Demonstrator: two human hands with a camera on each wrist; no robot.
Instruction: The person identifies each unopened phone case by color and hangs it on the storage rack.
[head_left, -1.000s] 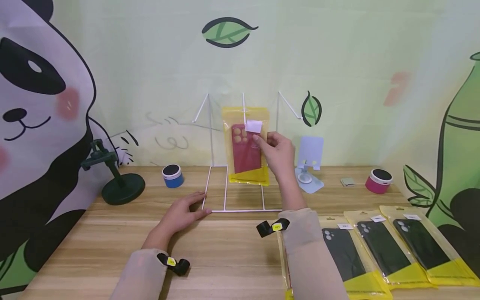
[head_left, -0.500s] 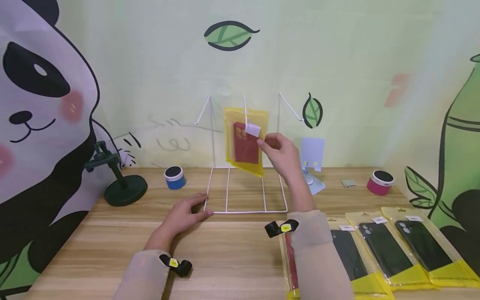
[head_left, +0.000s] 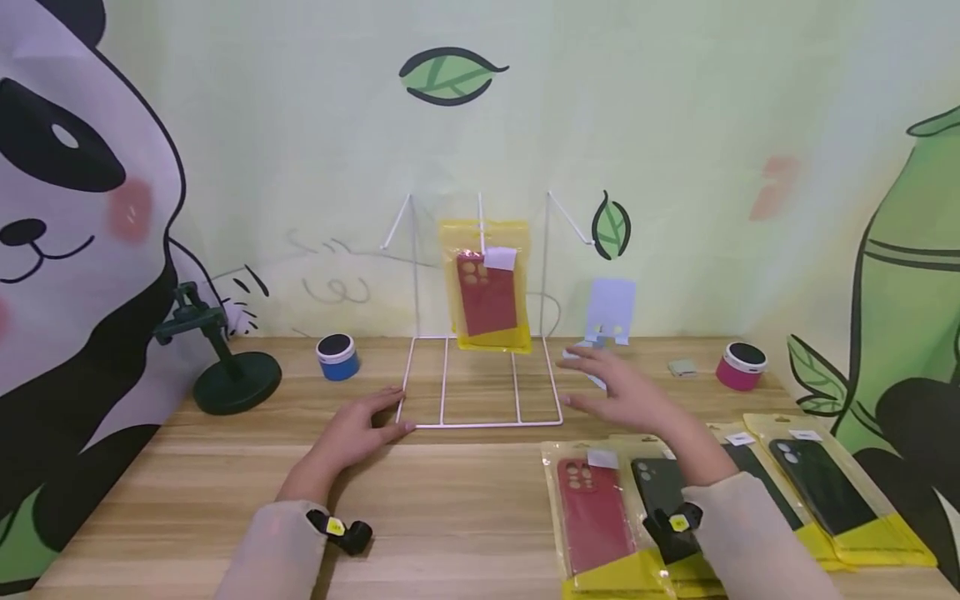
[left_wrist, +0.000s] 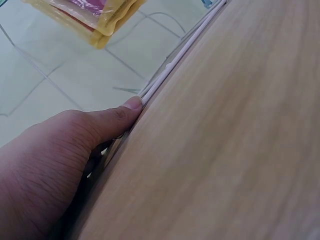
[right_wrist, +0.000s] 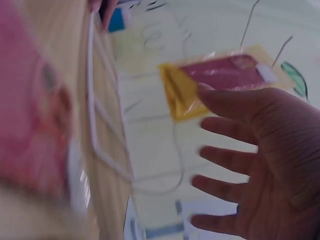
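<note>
A white wire display rack [head_left: 487, 426] stands on the wooden table, its base flat and three hooks raised behind. My left hand [head_left: 352, 433] holds the front left corner of that base; in the left wrist view its thumb [left_wrist: 117, 120] lies on the white wire. From the middle hook hangs a yellow-edged clear package with a red phone case [head_left: 487, 300] and a white tag; layered edges in the left wrist view suggest more than one package. My right hand [head_left: 622, 392], fingers spread and holding nothing, hovers right of the base, apart from the package.
Packaged phone cases lie at front right: a red one [head_left: 596, 517] and several black ones [head_left: 821, 483], partly under my right arm. Behind my right hand is a light phone stand [head_left: 611, 308]. Nearby stand a pink speaker [head_left: 741, 367], blue speaker [head_left: 338, 358] and dark green stand [head_left: 236, 379].
My right hand has let go of the hanging package and moved right and down, its fingers spreading. The package now hangs straighter from the hook. My left hand stays at the rack corner.
</note>
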